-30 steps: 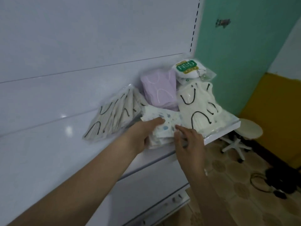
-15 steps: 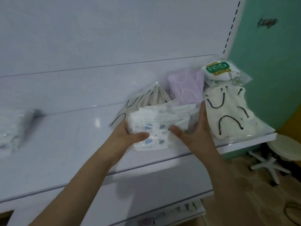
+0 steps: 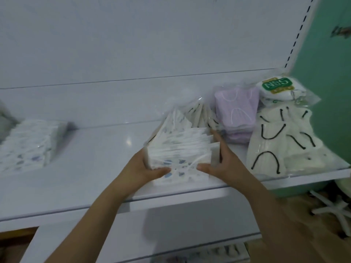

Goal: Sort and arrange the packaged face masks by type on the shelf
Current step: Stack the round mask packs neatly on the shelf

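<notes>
Dim, flat indoor light with a cool bluish cast. A small glare spot sat on the shelf [image 3: 106,149] top, another fainter one beside it. Soft shadow fell under the shelf lip below the forearms. Motion blur smeared the patterned mask stack [image 3: 28,143] at far left and the stool base [image 3: 334,211] at lower right. Wide-angle bending curved the shelf edges. Overall soft, low detail.

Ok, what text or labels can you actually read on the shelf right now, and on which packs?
"N95": white letters on the green label of the white mask pack at the back right; it appears upside down.
Smaller print on that label and its wrapper: too blurred to read.
The other packs: no readable text.
</notes>
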Tool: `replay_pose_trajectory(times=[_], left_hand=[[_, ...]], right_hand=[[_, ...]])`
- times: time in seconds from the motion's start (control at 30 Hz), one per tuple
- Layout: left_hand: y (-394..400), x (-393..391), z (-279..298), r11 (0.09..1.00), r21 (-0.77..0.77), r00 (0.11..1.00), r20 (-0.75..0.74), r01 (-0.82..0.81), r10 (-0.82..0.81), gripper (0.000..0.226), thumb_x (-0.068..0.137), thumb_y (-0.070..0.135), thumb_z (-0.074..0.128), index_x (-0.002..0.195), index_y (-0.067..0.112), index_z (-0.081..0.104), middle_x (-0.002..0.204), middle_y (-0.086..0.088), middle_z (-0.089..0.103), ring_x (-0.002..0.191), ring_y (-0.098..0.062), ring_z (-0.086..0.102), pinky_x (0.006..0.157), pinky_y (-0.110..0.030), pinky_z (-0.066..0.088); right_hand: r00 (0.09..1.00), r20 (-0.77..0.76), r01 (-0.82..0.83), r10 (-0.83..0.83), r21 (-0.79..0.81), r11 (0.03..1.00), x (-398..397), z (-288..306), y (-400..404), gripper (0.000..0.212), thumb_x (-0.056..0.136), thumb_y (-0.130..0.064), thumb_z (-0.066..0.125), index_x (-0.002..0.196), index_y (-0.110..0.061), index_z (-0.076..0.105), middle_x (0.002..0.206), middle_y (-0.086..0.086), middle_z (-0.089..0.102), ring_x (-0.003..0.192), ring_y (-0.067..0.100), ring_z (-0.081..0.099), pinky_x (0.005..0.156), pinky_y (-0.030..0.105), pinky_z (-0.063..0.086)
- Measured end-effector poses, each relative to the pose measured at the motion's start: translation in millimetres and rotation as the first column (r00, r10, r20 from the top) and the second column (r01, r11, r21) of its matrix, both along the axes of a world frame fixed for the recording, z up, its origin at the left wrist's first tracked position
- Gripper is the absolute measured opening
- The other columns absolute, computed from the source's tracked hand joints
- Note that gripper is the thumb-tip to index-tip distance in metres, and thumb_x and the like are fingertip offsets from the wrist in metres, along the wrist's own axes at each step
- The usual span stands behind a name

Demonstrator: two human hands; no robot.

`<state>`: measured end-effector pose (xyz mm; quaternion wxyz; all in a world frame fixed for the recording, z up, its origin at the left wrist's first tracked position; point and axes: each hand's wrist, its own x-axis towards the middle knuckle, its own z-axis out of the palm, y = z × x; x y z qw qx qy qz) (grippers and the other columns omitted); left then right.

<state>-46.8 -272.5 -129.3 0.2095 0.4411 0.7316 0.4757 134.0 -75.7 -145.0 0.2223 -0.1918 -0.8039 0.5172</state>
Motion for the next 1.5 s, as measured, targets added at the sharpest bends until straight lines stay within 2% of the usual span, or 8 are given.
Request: replay_pose_trajectory(times=[0.23,0.5,0.63,0.9,1.07,1.23,1.4,1.5], left_hand=[[-6,-8,-2,0.992,-0.064,0.994,0.012,0.111,-0.111,0.095,0.066,0.040,0.093,0.143,0.049,0.037,0.142,0.022,0.049,0.130,-0.002,0.050,0.110,-0.033,0.046],[4,-7,-2,0.997,-0.006,0.995,-0.069,0.072,-0.072,0.054,0.076,0.031,0.088,0.123,0.027,0.063,0.116,0.012,0.072,0.109,-0.011,0.069,0.097,-0.038,0.057],[7,-2,-2,0.992,0.126,0.999,-0.040,0.011,-0.006,0.040,0.077,0.027,0.085,0.113,0.027,0.066,0.104,0.016,0.076,0.099,-0.005,0.072,0.082,-0.020,0.057],[4,-3,13,0.946,0.310,0.989,-0.086,-0.091,0.123,0.043,0.073,0.038,0.079,0.112,0.035,0.060,0.103,0.023,0.071,0.100,0.001,0.068,0.078,-0.010,0.051],[-11,-18,-12,0.998,0.021,0.996,-0.065,0.056,-0.054,0.077,0.067,0.039,0.090,0.132,0.039,0.049,0.124,0.024,0.064,0.118,0.001,0.060,0.101,-0.020,0.048],[-10,-15,-10,0.992,0.078,0.982,-0.154,-0.095,0.107,0.069,0.066,0.048,0.085,0.126,0.037,0.054,0.117,0.026,0.065,0.108,0.008,0.061,0.091,-0.010,0.049],[-5,-22,-1,0.999,-0.020,0.995,-0.083,0.046,-0.048,0.104,0.071,0.030,0.089,0.150,0.038,0.022,0.138,0.023,0.045,0.119,0.017,0.048,0.097,-0.002,0.039],[-5,-14,-15,0.999,-0.006,0.994,-0.102,0.035,-0.035,0.095,0.074,0.031,0.088,0.149,0.036,0.029,0.142,0.021,0.048,0.127,0.008,0.049,0.109,-0.016,0.042]], right_hand=[[1.000,0.002,-0.001,0.001,0.028,1.000,7,3,-1,0.129,0.060,-0.048,0.087,0.153,-0.047,-0.002,0.152,-0.032,0.018,0.125,-0.029,0.024,0.090,-0.003,0.032],[0.999,0.000,0.039,-0.040,0.168,0.985,4,10,0,0.131,0.059,-0.044,0.090,0.154,-0.044,-0.001,0.138,-0.028,0.043,0.127,-0.010,0.039,0.100,0.006,0.033],[1.000,-0.005,0.021,-0.020,0.055,0.998,8,6,-3,0.137,0.055,-0.045,0.092,0.153,-0.047,-0.004,0.160,-0.020,0.019,0.145,0.000,0.025,0.119,0.033,0.029],[0.964,-0.221,0.186,-0.146,0.171,0.968,-5,31,-12,0.072,0.066,-0.034,0.088,0.125,-0.042,0.046,0.121,-0.024,0.059,0.109,-0.010,0.055,0.088,0.008,0.044],[0.995,0.097,-0.034,0.015,0.201,0.979,-2,4,-11,0.106,0.060,-0.041,0.092,0.143,-0.045,0.027,0.139,-0.019,0.049,0.124,-0.001,0.050,0.106,0.028,0.044],[0.992,-0.021,0.128,-0.126,0.152,0.980,-9,2,-15,0.065,0.064,-0.030,0.091,0.111,-0.046,0.050,0.101,-0.037,0.063,0.098,-0.016,0.057,0.084,0.006,0.045],[0.998,0.058,-0.044,0.039,0.078,0.996,-11,6,-5,0.096,0.067,-0.030,0.089,0.142,-0.044,0.031,0.129,-0.039,0.042,0.113,-0.026,0.042,0.090,-0.002,0.035],[0.996,0.071,0.043,-0.048,0.075,0.996,-11,-4,-7,0.080,0.073,-0.022,0.086,0.132,-0.040,0.034,0.117,-0.034,0.049,0.104,-0.025,0.049,0.080,-0.003,0.039]])
